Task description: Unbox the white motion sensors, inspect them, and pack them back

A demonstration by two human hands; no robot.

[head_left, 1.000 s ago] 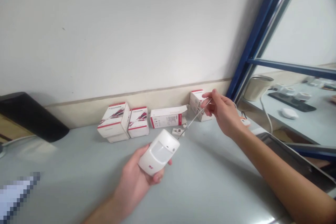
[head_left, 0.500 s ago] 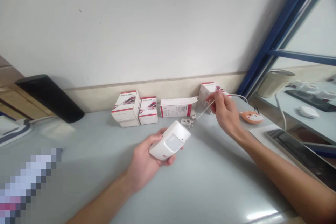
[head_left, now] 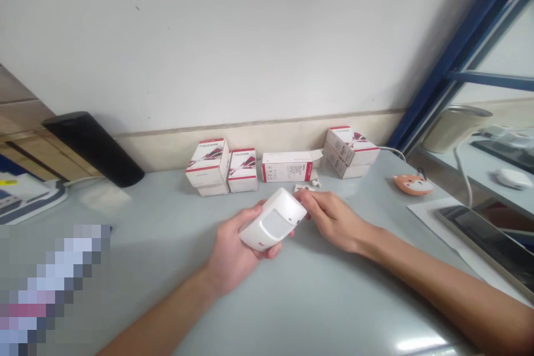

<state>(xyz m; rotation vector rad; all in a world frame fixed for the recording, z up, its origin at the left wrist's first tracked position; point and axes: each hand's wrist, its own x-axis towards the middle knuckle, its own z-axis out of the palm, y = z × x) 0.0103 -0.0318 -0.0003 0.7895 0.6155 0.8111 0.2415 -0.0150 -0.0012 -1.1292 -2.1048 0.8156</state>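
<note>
A white motion detector (head_left: 273,222) with a grey window lies tilted in my left hand (head_left: 237,245), whose fingers are wrapped around its sides and lower end. Close against the detector's upper right end is my right hand (head_left: 334,217), fingers bent and pinched together. Whatever sits between those fingertips is hidden. Behind the hands lies an opened white and red carton (head_left: 287,169), with small white parts (head_left: 311,184) just in front of it, partly covered by my right hand.
White and red boxes stand along the wall: a stack (head_left: 207,169), a single box (head_left: 243,172) and another stack (head_left: 350,153). A black block (head_left: 94,147) leans at left. An orange animal-shaped item (head_left: 413,184) and a dark-screened device (head_left: 488,239) lie at right.
My right hand has come down and left to the detector's end. The thin pale strand that stretched between hand and detector no longer shows. My left hand still holds the detector.
</note>
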